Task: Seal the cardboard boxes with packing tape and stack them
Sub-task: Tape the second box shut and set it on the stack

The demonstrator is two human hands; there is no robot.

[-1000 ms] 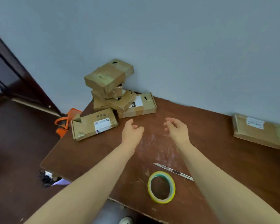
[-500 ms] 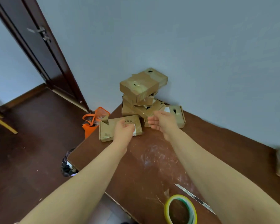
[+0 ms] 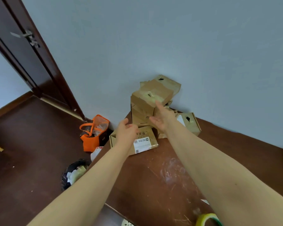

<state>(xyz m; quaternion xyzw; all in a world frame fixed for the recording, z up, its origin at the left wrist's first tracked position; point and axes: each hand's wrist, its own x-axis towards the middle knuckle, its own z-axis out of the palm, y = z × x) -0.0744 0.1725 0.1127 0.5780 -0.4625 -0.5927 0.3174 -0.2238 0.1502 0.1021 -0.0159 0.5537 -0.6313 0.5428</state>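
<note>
Since half a second earlier both hands had pushed farther toward the far left corner, the right one climbing from the lower boxes to the upper part of the pile, while the roll of yellow-green packing tape [image 3: 208,220] had slipped to the bottom of the view. That roll lay at the near edge of the scuffed dark brown wooden table [image 3: 153,185], untouched and well apart from both hands. Farther in, the left hand [image 3: 127,133] hovered over the flat cardboard box with a white shipping label [image 3: 145,141] by the left edge, fingers loosely curled and apart, holding nothing; whether it touched the box could not be told. The right hand [image 3: 163,119] was spread wide, its fingers apart, palm toward the leaning pile of small cardboard boxes [image 3: 142,110] in the far left corner, fingertips at or just short of the topmost box [image 3: 153,93]. Glossy pale strips on that topmost box suggested tape already applied. Another labelled cardboard box [image 3: 190,123] sat just right of the pile by the grey wall. The work looked well along: several boxes sealed and piled, though crookedly, with the flat box and its neighbour not yet stacked.
</note>
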